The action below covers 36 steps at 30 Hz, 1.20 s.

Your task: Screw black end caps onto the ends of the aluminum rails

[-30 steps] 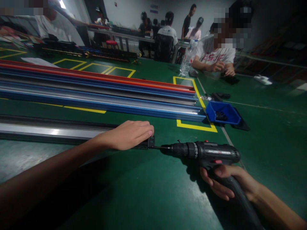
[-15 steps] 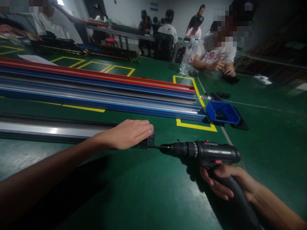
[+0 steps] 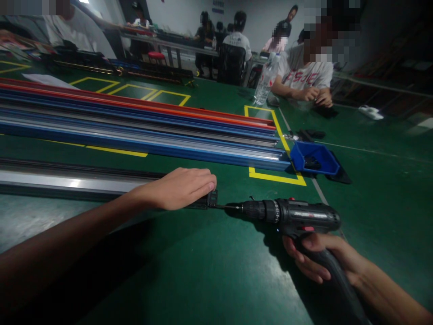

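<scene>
Long black-and-silver metal rail (image 3: 76, 183), head view: 9 o'clock, black slotted end piece (image 3: 213, 198) at tip. Left hand (image 3: 184, 187) clasps rail end; right hand (image 3: 314, 257) grips black cordless drill (image 3: 304, 214), 4 o'clock, bit (image 3: 225, 207) at end piece. Fastening seems underway, depth hidden; blue metal rails (image 3: 203, 153), 10 o'clock, seem uncapped.

One drill (image 3: 306, 213), one blue bin (image 3: 323, 158)
</scene>
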Tool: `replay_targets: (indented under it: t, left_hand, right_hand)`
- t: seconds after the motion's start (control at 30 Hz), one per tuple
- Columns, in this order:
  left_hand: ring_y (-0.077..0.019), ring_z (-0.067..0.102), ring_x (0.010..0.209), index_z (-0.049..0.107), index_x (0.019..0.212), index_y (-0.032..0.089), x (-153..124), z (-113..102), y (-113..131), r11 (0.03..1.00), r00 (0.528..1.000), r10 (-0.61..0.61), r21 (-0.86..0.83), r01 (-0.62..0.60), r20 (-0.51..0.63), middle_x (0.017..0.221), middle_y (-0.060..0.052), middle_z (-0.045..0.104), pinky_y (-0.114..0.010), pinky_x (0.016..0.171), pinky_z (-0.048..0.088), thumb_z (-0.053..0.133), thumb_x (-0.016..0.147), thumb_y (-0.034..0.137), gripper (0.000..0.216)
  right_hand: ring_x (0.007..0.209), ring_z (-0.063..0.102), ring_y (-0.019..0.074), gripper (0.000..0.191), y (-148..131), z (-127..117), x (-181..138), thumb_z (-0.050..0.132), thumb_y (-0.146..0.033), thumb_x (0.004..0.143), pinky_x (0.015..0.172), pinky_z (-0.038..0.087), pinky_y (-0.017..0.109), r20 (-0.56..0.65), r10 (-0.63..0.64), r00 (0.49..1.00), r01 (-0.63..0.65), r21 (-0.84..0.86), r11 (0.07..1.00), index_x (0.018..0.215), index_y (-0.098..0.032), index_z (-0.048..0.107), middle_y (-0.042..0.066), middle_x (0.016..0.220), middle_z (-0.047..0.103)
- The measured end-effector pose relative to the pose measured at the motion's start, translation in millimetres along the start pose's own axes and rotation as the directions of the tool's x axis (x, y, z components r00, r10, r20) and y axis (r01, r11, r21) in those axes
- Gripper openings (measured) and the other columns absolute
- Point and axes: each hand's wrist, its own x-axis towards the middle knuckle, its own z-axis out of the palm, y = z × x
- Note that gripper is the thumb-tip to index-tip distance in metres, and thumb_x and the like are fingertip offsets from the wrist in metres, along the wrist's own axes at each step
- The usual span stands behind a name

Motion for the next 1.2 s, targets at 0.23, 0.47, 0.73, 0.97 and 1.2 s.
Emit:
replay_targets:
  t: [0.23, 0.47, 0.73, 0.97, 1.2]
  left_hand:
    - [-0.0204, 0.058, 0.093, 0.063, 0.109, 0.022, 0.0, 0.3, -0.1, 1.000, 1.000, 0.005, 0.001, -0.005, -0.001, 0.104, -0.005, 0.064, -0.034, 0.083, 0.043, 0.023, 0.109, 0.045, 0.046]
    - [-0.0206, 0.058, 0.093, 0.062, 0.110, 0.023, -0.3, -0.2, -0.2, 1.000, 1.000, -0.012, 0.004, 0.012, 0.009, 0.105, -0.004, 0.063, -0.033, 0.080, 0.041, 0.022, 0.109, 0.047, 0.046]
    - [-0.0205, 0.058, 0.093, 0.062, 0.109, 0.023, -0.7, 0.0, -0.1, 1.000, 1.000, 0.003, 0.002, -0.003, 0.001, 0.104, -0.004, 0.063, -0.034, 0.080, 0.041, 0.022, 0.109, 0.047, 0.047]
    - [-0.0203, 0.058, 0.093, 0.063, 0.110, 0.023, -0.4, 0.8, -2.0, 1.000, 1.000, 0.017, 0.002, -0.017, -0.008, 0.106, -0.005, 0.064, -0.033, 0.081, 0.042, 0.023, 0.109, 0.047, 0.047]
    - [-0.0203, 0.059, 0.093, 0.062, 0.109, 0.023, 0.0, 0.7, -0.8, 1.000, 1.000, 0.013, 0.009, -0.013, -0.007, 0.104, -0.004, 0.064, -0.033, 0.081, 0.042, 0.023, 0.109, 0.046, 0.046]
  right_hand:
    - [0.045, 0.046, 0.0036, 0.028, 1.6, -1.3, -0.7, 0.064, -0.030, 0.087, 0.051, 0.049, 0.019, -0.005, -0.002, 1.000, 0.002, 0.006, 1.000, 0.099, -0.005, 0.073, 0.003, 0.075, 0.063]
    - [0.046, 0.047, 0.0032, 0.028, -1.3, 1.7, 0.9, 0.064, -0.029, 0.089, 0.052, 0.051, 0.018, 0.015, -0.013, 1.000, 0.013, 0.005, 1.000, 0.102, -0.006, 0.074, 0.005, 0.080, 0.066]
    - [0.046, 0.046, 0.0029, 0.031, -1.5, 1.8, 3.7, 0.064, -0.028, 0.088, 0.053, 0.052, 0.017, 0.058, -0.008, 0.998, 0.007, 0.009, 1.000, 0.106, -0.006, 0.074, 0.005, 0.082, 0.066]
    - [0.045, 0.045, 0.0035, 0.033, -1.0, 0.8, 0.6, 0.066, -0.033, 0.085, 0.050, 0.048, 0.019, -0.008, 0.009, 1.000, -0.009, -0.003, 1.000, 0.104, -0.008, 0.076, 0.006, 0.084, 0.066]
    - [0.044, 0.044, 0.0035, 0.033, -2.2, 1.9, 2.3, 0.067, -0.034, 0.084, 0.050, 0.048, 0.018, -0.011, 0.012, 1.000, -0.013, -0.020, 1.000, 0.102, -0.008, 0.077, 0.005, 0.077, 0.064]
